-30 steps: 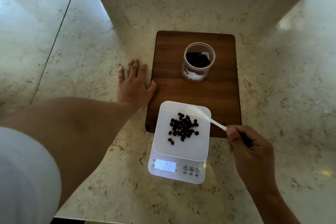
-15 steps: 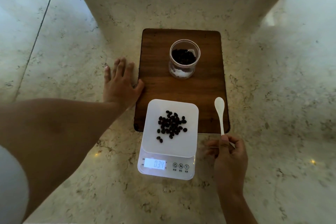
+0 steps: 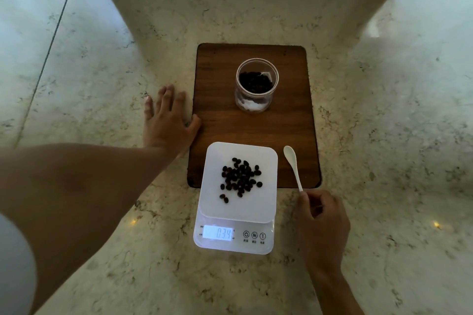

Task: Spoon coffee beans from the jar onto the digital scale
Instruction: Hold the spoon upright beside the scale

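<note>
1. Dark coffee beans (image 3: 240,179) are lying in a loose pile on the white platform of the digital scale (image 3: 238,197), and its lit display is reading 0.34, so I am judging that some spooning is already done.
2. More beans are sitting in the open glass jar (image 3: 256,84), which is standing upright on the wooden board (image 3: 253,125), well behind the scale; whether more scoops are needed I cannot tell, since no target weight is showing.
3. I am pinching the handle end of the white spoon (image 3: 293,165) in my right hand (image 3: 321,222), fingers (image 3: 305,198) curled closed around it, its empty bowl hanging over the board just beside the scale.
4. I am pressing my left hand (image 3: 169,120) flat on the marble surface (image 3: 102,71), fingers spread wide, holding nothing, thumb touching the board's edge.
</note>
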Available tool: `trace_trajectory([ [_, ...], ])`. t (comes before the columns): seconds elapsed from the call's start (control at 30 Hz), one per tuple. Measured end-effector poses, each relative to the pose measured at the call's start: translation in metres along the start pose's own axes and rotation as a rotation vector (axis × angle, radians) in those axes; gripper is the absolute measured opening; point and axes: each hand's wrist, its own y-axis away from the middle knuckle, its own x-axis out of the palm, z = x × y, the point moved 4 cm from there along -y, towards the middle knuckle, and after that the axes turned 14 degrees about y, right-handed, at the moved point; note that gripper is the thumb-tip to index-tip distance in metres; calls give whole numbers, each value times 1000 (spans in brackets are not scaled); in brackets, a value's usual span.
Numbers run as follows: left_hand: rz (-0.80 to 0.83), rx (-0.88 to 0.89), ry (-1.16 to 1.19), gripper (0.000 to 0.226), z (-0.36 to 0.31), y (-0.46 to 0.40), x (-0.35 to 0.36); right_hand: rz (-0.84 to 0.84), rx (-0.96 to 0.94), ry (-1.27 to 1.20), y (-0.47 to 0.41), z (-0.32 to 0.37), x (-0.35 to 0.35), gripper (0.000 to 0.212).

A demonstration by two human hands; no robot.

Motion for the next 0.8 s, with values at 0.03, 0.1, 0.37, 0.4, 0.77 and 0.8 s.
trace_trajectory([
  [0.03,0,1,1,77,0,0,0,8,-36,22,0,0,0,4],
  [0.1,-3,2,5,76,0,0,0,24,-101,63,1,2,0,5],
  [0.37,0,8,18,76,-1,1,-1,39,-159,138,3,4,1,6],
  [0.4,-3,7,19,77,-1,1,-1,38,-156,142,3,4,1,5],
  [0.77,10,1,-1,76,1,-1,1,48,-90,161,-6,9,2,7],
  [0.8,17,2,7,76,-1,0,-1,65,-88,163,-6,9,1,7],
])
